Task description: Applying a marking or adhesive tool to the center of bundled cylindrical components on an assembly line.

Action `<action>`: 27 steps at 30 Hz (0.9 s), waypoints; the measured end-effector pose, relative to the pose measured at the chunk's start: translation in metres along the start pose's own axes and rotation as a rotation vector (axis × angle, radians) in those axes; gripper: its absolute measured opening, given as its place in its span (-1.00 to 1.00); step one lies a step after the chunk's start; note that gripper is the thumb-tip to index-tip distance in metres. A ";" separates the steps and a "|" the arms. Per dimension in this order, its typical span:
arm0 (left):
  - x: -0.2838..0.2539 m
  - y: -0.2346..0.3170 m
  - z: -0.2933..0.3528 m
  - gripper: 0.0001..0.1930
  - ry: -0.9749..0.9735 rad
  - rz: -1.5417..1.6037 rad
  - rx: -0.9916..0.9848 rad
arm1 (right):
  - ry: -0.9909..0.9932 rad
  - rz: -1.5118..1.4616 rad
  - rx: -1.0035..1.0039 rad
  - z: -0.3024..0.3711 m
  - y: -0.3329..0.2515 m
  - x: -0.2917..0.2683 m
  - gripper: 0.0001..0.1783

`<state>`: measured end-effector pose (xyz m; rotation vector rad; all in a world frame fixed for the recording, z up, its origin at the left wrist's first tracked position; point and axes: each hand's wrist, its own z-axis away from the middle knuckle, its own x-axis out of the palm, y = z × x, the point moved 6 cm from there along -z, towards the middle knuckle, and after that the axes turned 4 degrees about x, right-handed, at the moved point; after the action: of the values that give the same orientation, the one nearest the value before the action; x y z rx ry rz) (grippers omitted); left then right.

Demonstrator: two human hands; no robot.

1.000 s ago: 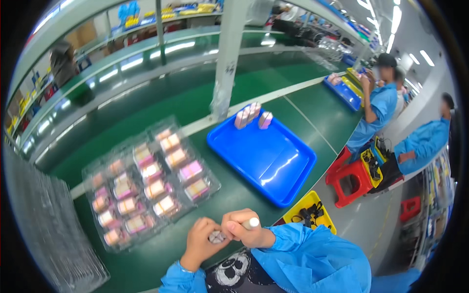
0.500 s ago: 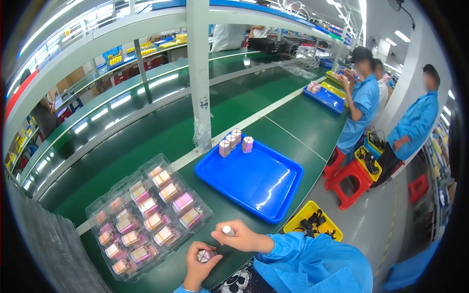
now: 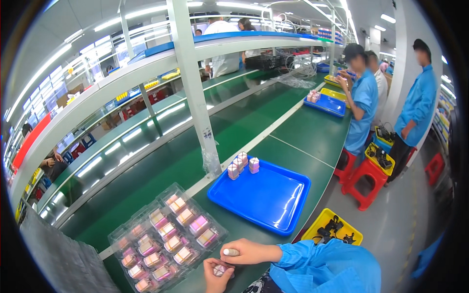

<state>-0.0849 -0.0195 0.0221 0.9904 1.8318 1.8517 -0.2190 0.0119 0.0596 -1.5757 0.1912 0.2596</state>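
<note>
Near the lower edge, my left hand [image 3: 213, 279] is closed around a small block [image 3: 219, 270] with a pale top crossed by dark lines and pinkish sides. My right hand [image 3: 249, 252], just above it, grips a white pen-like tool [image 3: 231, 252]. Its fingers meet the left hand's at the block, and the tool's tip is hidden. To the left lies a clear plastic blister tray [image 3: 222, 233] with several similar pink-and-cream blocks [image 3: 207, 237] in its pockets. A blue tray [image 3: 266, 200] beyond my hands carries a few blocks [image 3: 254, 165] at its far-left corner.
A metal post [image 3: 190, 88] rises behind the blue tray from the green bench [image 3: 288, 141]. At right, a yellow bin [image 3: 354, 235] contains black parts. A co-worker in blue [image 3: 361, 102] works farther along, near red stools [image 3: 364, 183]; another person [image 3: 417, 100] stands beyond.
The head view has tilted, so the bench and trays sit lower and farther right. My right hand with the pen-like tool has come down against my left hand and the block.
</note>
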 end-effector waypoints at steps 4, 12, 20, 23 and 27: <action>-0.005 -0.008 0.001 -0.58 0.005 0.026 -0.005 | -0.013 0.002 -0.055 0.000 -0.006 0.003 -0.43; -0.006 -0.010 0.003 -0.60 -0.028 0.044 0.028 | -0.028 0.020 -0.039 -0.002 -0.004 0.002 -0.61; -0.020 -0.043 -0.004 -0.23 -0.027 0.019 -0.075 | -0.065 -0.036 -0.015 -0.002 -0.003 0.004 -0.71; -0.024 -0.053 -0.004 -0.22 -0.052 -0.007 -0.118 | -0.105 0.016 0.016 -0.002 -0.002 0.004 -0.70; -0.021 -0.054 -0.002 -0.27 -0.002 0.028 -0.173 | -0.211 0.016 0.044 0.002 -0.009 0.011 -0.66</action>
<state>-0.0838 -0.0297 -0.0353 0.9596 1.6324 1.9861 -0.2059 0.0148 0.0653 -1.4926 0.0448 0.4286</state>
